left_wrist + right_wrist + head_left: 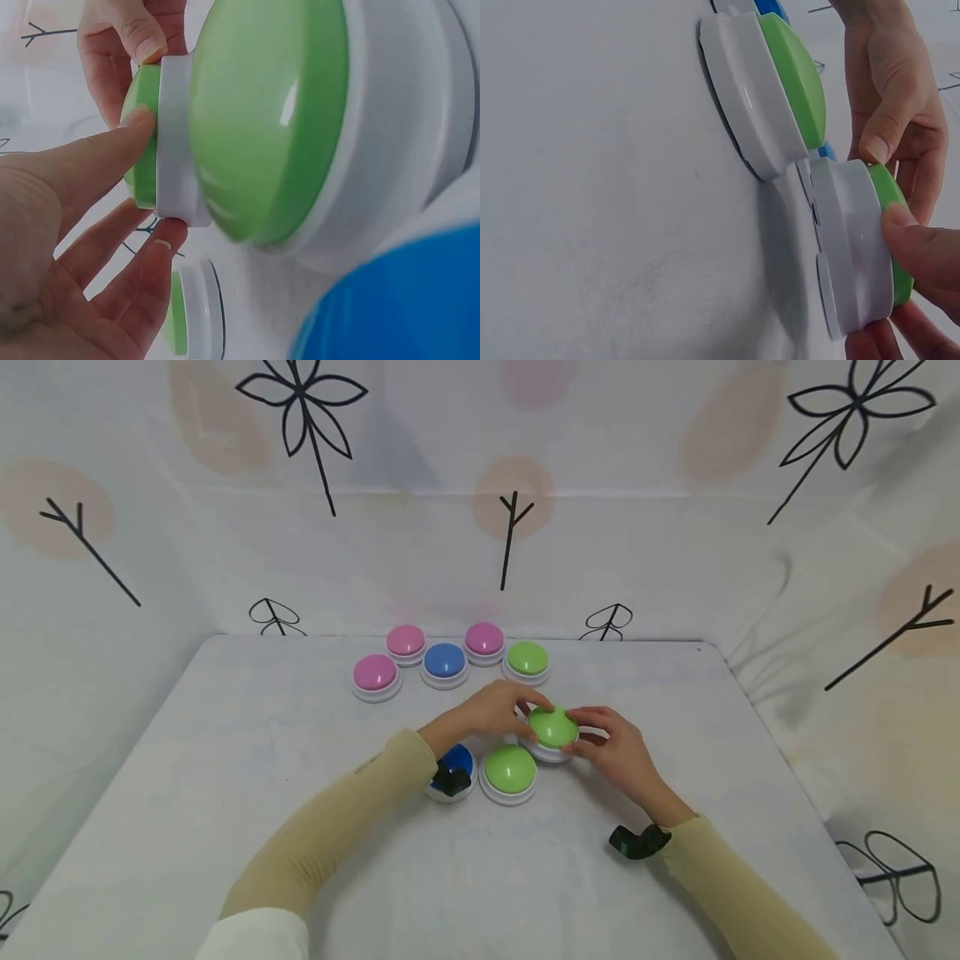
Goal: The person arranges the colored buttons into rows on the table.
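Both hands grip one round buzzer button with a green dome and white base (553, 727), right of the middle of the table. My left hand (498, 706) has thumb and fingers on its left side; my right hand (617, 747) pinches it from the right. In the right wrist view, a shadow lies on the table beside the held button's white base (851, 240). A second green button (510, 768) sits just in front and to the left. Left of that, a blue button (463, 760) is partly hidden behind the black wrist camera (452, 779).
Toward the back of the white table (225, 735) stand a third green button (527, 657), a blue one (444, 660) and pink ones (374, 672), close together. A patterned cloth wall (420, 552) rises behind the table's back edge and along both sides.
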